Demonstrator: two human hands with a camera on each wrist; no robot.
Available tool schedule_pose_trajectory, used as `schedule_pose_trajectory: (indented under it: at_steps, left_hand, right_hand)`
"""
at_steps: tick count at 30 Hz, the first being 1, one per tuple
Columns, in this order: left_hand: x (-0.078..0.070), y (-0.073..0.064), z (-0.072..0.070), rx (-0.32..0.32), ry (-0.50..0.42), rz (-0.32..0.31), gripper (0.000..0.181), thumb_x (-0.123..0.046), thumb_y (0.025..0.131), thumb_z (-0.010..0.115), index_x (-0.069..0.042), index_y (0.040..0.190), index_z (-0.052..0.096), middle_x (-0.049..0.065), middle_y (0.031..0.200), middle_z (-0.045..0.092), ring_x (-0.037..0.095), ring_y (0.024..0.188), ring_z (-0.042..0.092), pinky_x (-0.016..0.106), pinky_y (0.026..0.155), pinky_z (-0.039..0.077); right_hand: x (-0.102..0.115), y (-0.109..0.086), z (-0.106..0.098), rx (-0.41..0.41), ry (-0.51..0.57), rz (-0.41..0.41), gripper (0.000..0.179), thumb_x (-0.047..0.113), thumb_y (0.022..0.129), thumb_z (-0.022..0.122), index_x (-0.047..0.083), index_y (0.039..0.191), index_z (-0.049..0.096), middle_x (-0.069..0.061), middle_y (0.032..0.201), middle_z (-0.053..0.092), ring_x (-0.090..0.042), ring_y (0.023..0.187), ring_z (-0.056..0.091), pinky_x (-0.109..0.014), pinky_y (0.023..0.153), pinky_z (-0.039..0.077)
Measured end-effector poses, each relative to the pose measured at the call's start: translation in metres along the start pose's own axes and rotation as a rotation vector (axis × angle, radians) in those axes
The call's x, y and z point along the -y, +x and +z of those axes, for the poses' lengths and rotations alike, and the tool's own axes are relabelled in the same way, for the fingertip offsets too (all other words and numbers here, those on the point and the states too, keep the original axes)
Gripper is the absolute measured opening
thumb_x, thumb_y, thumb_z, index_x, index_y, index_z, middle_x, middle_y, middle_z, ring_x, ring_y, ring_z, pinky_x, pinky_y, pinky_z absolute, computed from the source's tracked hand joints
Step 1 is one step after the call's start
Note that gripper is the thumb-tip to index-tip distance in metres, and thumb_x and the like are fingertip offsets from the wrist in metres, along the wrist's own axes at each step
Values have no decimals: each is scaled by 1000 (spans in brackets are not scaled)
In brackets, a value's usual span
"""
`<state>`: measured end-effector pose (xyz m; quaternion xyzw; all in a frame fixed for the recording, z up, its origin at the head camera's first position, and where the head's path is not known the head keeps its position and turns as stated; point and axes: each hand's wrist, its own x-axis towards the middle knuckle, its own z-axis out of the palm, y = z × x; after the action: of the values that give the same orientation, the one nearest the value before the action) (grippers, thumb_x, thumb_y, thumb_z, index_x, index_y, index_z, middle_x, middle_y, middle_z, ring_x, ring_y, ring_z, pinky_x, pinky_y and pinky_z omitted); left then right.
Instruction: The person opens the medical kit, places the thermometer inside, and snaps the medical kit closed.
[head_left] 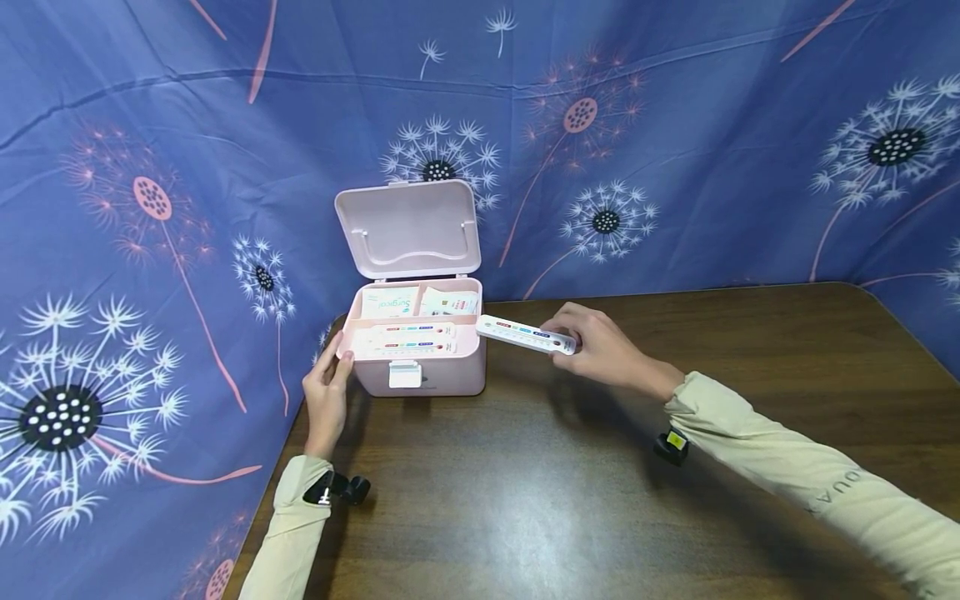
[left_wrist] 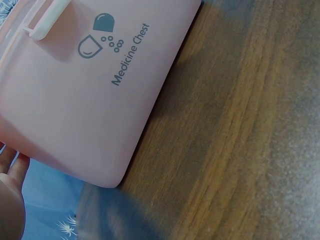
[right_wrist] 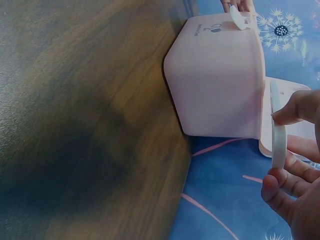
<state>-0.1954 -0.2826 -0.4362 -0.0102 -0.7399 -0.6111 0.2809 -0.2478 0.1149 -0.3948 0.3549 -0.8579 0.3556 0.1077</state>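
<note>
A pink medicine chest (head_left: 457, 379) stands with its lid (head_left: 420, 229) raised. Its front-left corner is held by my left hand (head_left: 326, 404), thumb at the front rim and fingers along the side. To the right of the chest, my right hand (head_left: 600, 346) pinches one end of a flat white thermometer (head_left: 525, 334) with coloured bands; the other end reaches the chest's right rim. In the right wrist view the thermometer (right_wrist: 279, 142) appears edge-on between thumb and fingers. Similar thermometer-like strips (head_left: 412, 344) lie in the front compartment.
Packets, one a Surgical packet (head_left: 390, 302) and one white packet (head_left: 448, 302), fill the two rear compartments. A white latch (head_left: 405, 374) hangs on the chest's front. The brown wooden table (head_left: 480, 483) meets a blue dandelion-print cloth (head_left: 675, 167) behind and at the left.
</note>
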Motion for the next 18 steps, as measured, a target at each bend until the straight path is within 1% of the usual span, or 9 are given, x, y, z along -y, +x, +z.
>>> schedule_pose_trajectory:
  at_steps: [6, 11, 18]
  left_hand:
    - [1, 0, 0, -2, 8, 2, 41, -2, 92, 58, 8, 131, 50, 20, 135, 50, 29, 130, 40, 15, 101, 36]
    - [1, 0, 0, -3, 9, 4, 41, -3, 92, 58, 7, 132, 50, 19, 135, 50, 27, 130, 41, 16, 101, 36]
    - [2, 0, 0, -4, 0, -5, 41, -3, 93, 58, 6, 132, 50, 18, 136, 50, 26, 129, 42, 16, 101, 36]
  right_hand:
    - [4, 6, 4, 11, -10, -14, 31, 9, 72, 71, 8, 103, 71, 1, 93, 60, -13, 66, 49, -26, 55, 40]
    - [5, 10, 7, 17, -14, -24, 31, 10, 72, 70, 9, 102, 71, 2, 92, 59, -13, 68, 50, -26, 56, 40]
    - [7, 17, 10, 23, -32, -53, 31, 9, 71, 70, 8, 102, 71, 1, 91, 60, -14, 70, 50, -28, 58, 40]
